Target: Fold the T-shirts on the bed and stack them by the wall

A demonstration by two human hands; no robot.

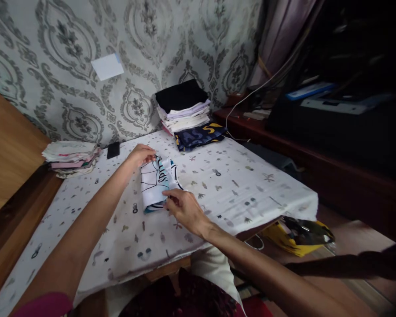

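A folded white and light-blue garment (153,182) with black lines and lettering lies on the cloth-covered table (224,189). My left hand (141,155) pinches its far edge near the upper corner. At its near right side, my right hand (183,207) has thumb and fingers closed on the lower edge. Striped trim shows at the garment's right side, between the two hands.
Behind stands a stack of folded clothes (185,114), with a navy printed garment (201,135) before it. Small folded cloths (71,156) and a dark flat object (113,150) lie back left. A yellow bag (293,240) sits below the table's right edge.
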